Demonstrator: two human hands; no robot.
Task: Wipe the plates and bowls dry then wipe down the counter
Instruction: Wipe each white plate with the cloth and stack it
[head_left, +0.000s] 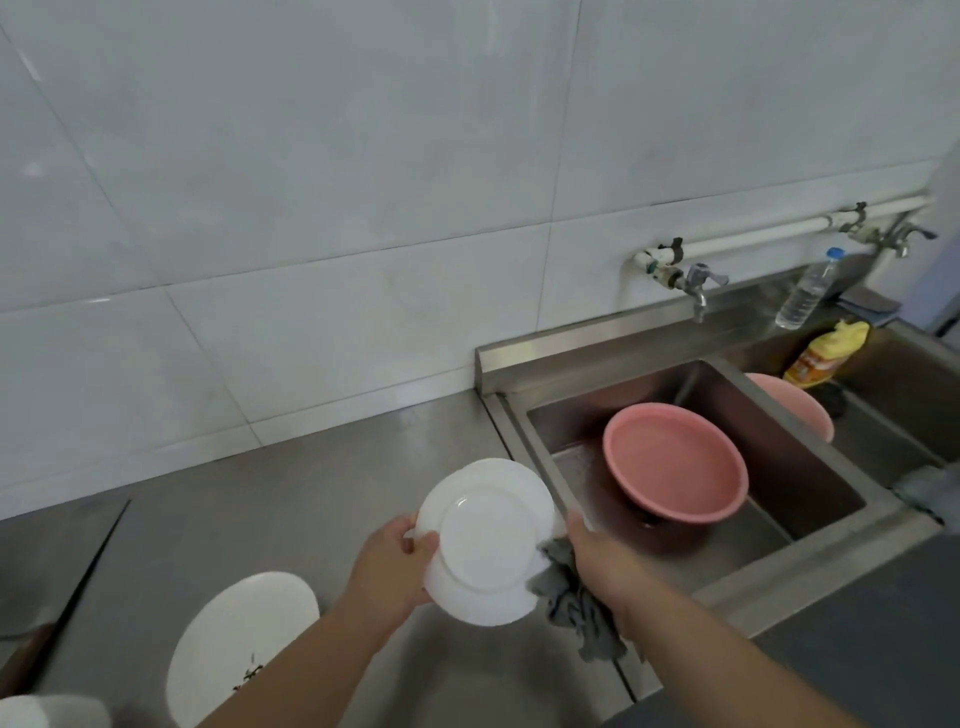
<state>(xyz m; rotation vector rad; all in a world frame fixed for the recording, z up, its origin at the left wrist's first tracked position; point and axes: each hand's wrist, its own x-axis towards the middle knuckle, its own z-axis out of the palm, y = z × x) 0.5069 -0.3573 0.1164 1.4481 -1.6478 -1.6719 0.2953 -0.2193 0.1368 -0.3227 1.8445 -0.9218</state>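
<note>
Left hand (396, 566) gripping rim of tilted glossy white plate (488, 545), right hand (597, 561) clutching crumpled grey cloth (574, 605)

No writing could be read.
The yellow bottle (826, 358) at the back of the sink (753, 574) bore an orange label, its print too blurred to read. Small dark marks on the white plate (234, 639) left of the sink could not be told as letters.

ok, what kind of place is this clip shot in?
Probably a washing-up area in a plain, perhaps commercial, kitchen: a stainless steel double sink with wall-mounted taps, a steel counter beside it, and a detergent bottle by the basins.
</note>
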